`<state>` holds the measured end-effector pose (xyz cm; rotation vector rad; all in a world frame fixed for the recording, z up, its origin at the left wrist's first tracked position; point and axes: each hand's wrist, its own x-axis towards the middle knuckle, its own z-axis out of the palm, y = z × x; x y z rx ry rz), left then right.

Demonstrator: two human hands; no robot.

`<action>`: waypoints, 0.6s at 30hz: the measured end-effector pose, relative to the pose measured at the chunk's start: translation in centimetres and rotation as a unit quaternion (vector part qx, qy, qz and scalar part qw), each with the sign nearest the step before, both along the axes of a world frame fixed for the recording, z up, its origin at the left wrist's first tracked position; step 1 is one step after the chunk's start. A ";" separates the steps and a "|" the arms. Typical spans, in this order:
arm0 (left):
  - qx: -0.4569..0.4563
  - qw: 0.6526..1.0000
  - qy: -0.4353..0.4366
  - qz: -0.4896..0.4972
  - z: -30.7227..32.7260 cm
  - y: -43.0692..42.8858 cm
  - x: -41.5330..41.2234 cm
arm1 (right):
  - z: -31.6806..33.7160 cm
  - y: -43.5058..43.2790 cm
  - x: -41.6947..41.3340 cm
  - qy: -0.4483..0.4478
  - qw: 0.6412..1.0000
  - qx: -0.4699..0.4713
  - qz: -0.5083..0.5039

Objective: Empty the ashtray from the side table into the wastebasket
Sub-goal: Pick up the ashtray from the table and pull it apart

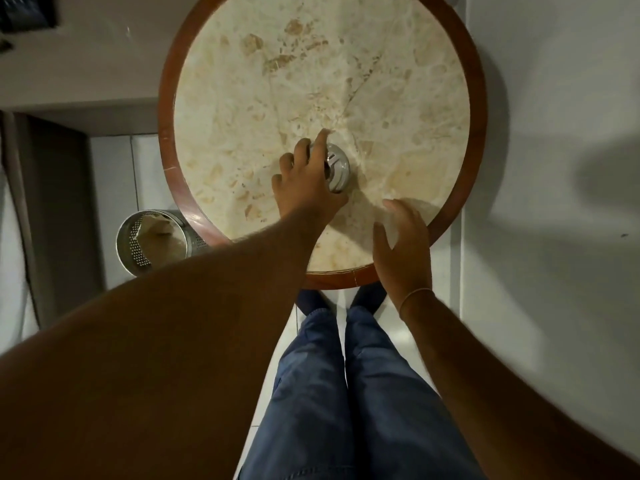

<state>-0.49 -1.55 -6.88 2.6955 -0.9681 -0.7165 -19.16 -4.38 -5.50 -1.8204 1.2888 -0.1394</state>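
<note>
Ashtray [337, 168] sits under left hand's [304, 183] grasping fingers; right hand [401, 244] released nearby.

Side table [398, 81]: cream marble-look top, polished, brown veining; reddish wood rim, glossy.
Ashtray [337, 168]: shiny metal, mirror-like, smooth.
Wastebasket [138, 244]: perforated metal wall, bright finish; pale liner inside, crumpled, paper or plastic unclear.
Floor [114, 174]: pale tiles, smooth, slight sheen.
Trousers [346, 393]: blue cloth, matt.

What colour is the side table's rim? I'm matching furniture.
Reddish-brown wood, around the side table, in the head view.
</note>
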 end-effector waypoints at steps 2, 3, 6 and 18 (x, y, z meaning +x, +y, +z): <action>-0.023 1.000 0.002 0.004 -0.1 0.2 0.0 | 0.4 -0.5 0.9 -0.032 0.998 0.037 -0.027; -0.029 1.000 0.003 0.010 0.0 0.3 -0.1 | 0.7 -0.8 1.6 -0.046 0.996 0.065 -0.051; -0.066 0.997 0.032 0.018 1.0 0.6 -0.9 | 1.9 -1.8 3.5 -0.083 0.970 0.174 -0.146; -0.115 0.990 0.085 -0.012 8.6 8.4 -6.4 | 3.6 -0.8 4.8 -0.202 0.714 0.642 -0.193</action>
